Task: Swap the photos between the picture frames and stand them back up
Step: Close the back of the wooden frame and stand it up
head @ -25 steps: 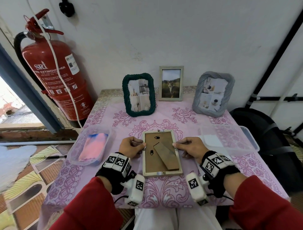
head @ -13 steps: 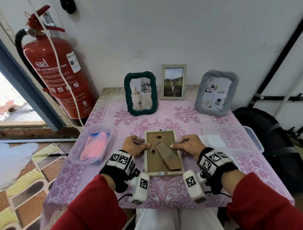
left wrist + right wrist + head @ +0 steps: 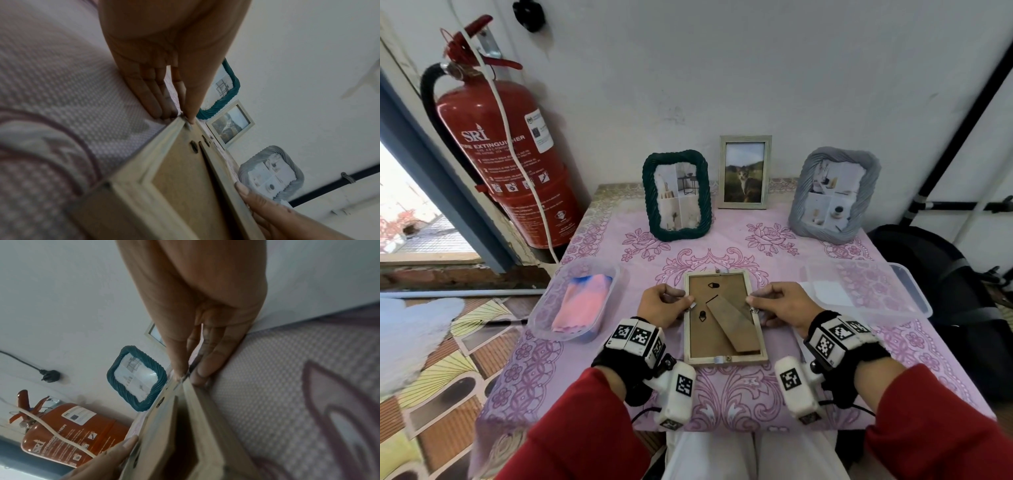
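Lying face-down at lower centre of the head view, a pale wooden picture frame (image 3: 725,317) shows its brown backing board and folded stand on the pink floral desk (image 3: 739,394). The left hand (image 3: 661,306) pinches a small metal tab on its left edge; the right hand (image 3: 780,305) pinches one on its right edge. A clear plastic tub (image 3: 541,308) holding pink cloth sits left, bare cloth beyond the frame. Upper centre, against the white wall, stand a green rope frame (image 3: 676,195), a slim cat-photo frame (image 3: 744,171) and a grey rope frame (image 3: 832,193).
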`<act>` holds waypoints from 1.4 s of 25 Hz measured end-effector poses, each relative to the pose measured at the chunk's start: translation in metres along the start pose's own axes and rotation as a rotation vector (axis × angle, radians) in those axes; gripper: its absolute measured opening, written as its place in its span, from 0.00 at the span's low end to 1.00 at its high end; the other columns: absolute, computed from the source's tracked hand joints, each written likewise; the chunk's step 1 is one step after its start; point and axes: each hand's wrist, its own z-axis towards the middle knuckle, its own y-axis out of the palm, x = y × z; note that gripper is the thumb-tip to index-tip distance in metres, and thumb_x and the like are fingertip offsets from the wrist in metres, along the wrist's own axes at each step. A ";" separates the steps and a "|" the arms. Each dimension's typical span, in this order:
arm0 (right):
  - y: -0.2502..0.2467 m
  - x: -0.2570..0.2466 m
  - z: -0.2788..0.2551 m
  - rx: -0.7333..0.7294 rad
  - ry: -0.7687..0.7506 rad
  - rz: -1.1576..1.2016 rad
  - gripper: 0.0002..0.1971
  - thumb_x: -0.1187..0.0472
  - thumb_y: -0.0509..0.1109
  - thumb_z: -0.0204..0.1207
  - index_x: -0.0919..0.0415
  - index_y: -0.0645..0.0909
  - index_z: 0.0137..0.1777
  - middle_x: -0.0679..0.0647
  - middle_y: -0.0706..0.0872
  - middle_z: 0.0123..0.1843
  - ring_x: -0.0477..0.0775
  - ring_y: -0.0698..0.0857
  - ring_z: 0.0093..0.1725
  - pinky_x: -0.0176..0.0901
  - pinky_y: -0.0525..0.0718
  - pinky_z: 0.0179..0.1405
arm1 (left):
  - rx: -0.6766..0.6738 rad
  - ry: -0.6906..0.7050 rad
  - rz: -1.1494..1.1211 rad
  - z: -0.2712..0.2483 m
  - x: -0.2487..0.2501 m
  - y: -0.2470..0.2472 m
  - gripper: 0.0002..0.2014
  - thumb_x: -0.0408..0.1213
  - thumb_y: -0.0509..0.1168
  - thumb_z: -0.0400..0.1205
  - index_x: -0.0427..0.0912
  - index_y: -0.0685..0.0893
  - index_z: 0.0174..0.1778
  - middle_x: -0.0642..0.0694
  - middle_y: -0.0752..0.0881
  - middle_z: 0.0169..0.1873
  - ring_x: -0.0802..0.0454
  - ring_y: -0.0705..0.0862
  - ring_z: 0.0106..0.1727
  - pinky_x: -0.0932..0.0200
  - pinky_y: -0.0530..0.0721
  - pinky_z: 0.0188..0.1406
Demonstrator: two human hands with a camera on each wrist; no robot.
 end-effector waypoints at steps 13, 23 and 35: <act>0.001 -0.003 0.008 -0.012 0.010 -0.085 0.06 0.71 0.77 0.67 0.64 0.83 0.34 0.51 0.83 0.19 0.40 0.77 0.14 0.29 0.78 0.16 | -0.007 -0.064 -0.045 -0.003 0.006 0.002 0.14 0.29 0.78 0.68 0.41 0.78 0.37 0.46 0.81 0.30 0.58 0.82 0.25 0.72 0.81 0.19; 0.002 -0.004 0.009 -0.056 -0.023 -0.321 0.08 0.63 0.72 0.75 0.57 0.77 0.37 0.55 0.81 0.29 0.42 0.78 0.18 0.29 0.80 0.18 | -0.223 -0.058 0.050 -0.022 0.009 -0.003 0.44 0.42 0.80 0.66 0.41 0.63 0.74 0.41 0.75 0.58 0.51 0.80 0.53 0.57 0.83 0.51; 0.025 -0.031 0.030 -0.013 -0.434 -1.136 0.21 0.65 0.64 0.76 0.64 0.72 0.70 0.60 0.75 0.66 0.59 0.73 0.68 0.48 0.74 0.68 | -0.426 0.065 0.644 -0.045 0.001 -0.008 0.74 0.59 0.81 0.52 0.46 0.32 0.81 0.50 0.48 0.75 0.47 0.48 0.80 0.48 0.55 0.83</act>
